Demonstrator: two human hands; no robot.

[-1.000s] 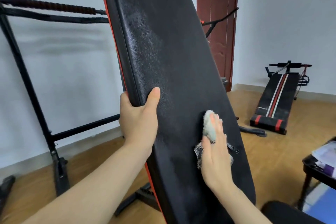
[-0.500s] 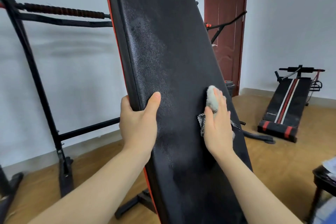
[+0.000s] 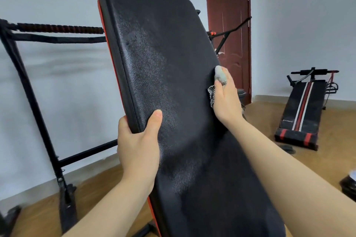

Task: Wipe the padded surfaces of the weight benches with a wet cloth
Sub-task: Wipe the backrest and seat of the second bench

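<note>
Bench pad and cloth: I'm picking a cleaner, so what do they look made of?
The bench pad looks like black vinyl or faux leather: it has a pebbled grain and a semi-matte finish, with red trim along its edge. The cloth under the right hand seems to be a soft grey fabric, perhaps microfibre, with a checked mesh part; the blur leaves this open.

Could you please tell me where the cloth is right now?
In the head view, the cloth is pressed under the right hand against the right edge of the tilted bench pad, opposite the left hand.
</note>
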